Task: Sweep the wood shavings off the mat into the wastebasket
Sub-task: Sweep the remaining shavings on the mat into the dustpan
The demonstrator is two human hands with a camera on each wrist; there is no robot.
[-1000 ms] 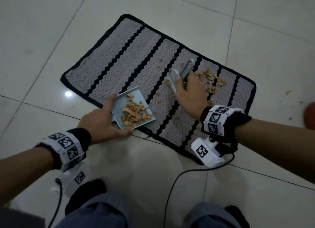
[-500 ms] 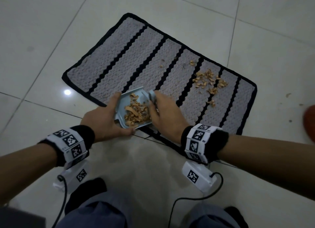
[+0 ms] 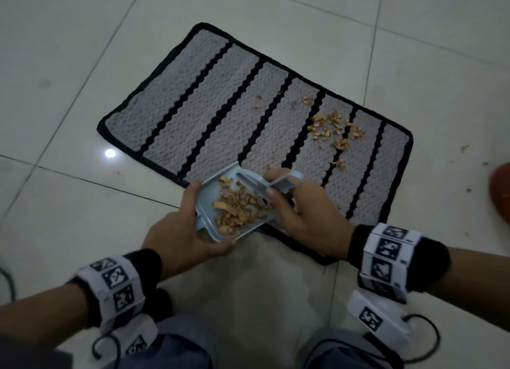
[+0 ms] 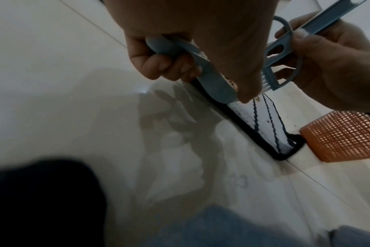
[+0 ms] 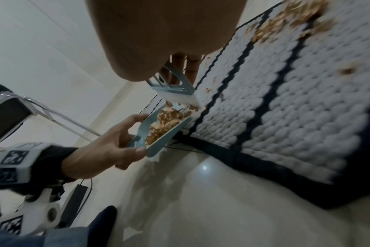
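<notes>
A grey mat (image 3: 198, 98) with black stripes lies on the tiled floor. Loose wood shavings (image 3: 332, 129) are scattered on its right part. My left hand (image 3: 182, 239) grips a light blue dustpan (image 3: 209, 194) at the mat's near edge; it holds a heap of shavings (image 3: 237, 208). My right hand (image 3: 300, 214) grips a small blue brush (image 3: 278, 182), its white bristles (image 5: 177, 98) at the pan's mouth. The dustpan (image 5: 158, 133) is tilted up off the mat edge. An orange mesh wastebasket (image 4: 340, 137) stands just past the mat's right corner.
The orange wastebasket's edge (image 3: 501, 192) shows at the far right of the head view. A few stray shavings (image 3: 465, 147) lie on the tiles (image 3: 69, 51) right of the mat. My knees in grey trousers (image 3: 179, 346) and trailing cables (image 3: 430, 338) are at the bottom.
My right hand swept the brush from the mat's right part to the dustpan's mouth. The left hand has lifted and tilted the dustpan slightly at the mat's near edge.
</notes>
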